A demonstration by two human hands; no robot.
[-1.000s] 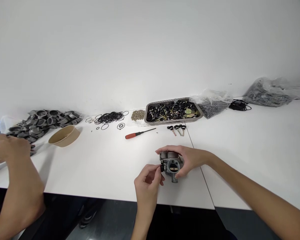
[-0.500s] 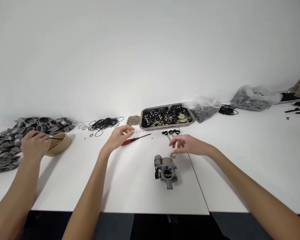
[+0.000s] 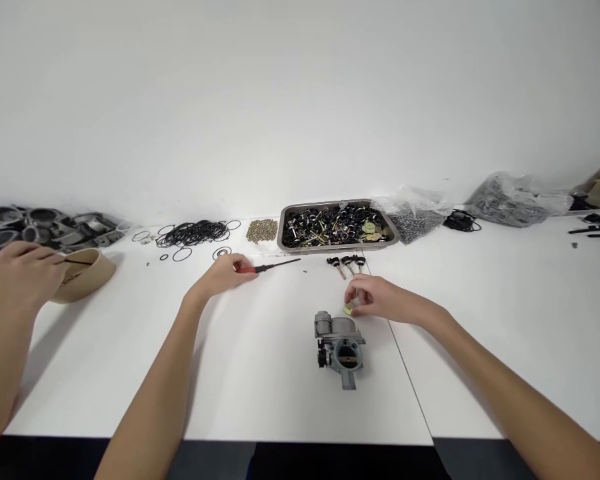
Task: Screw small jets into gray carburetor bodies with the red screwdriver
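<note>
Red screwdriver (image 3: 261, 269) gripped in my left hand (image 3: 223, 275), shaft (image 3: 284, 263) pointing rightward; right hand (image 3: 377, 297) curls at a disc (image 3: 349, 309), hold unclear.

My bare left forearm (image 3: 160, 383) reaches forward, wrist bent inward, my left hand (image 3: 223, 274) curled closed. My right forearm (image 3: 510, 380) slants in from the right; my right hand (image 3: 379, 297) points leftward, palm down, fingers bent toward the thumb.
</note>
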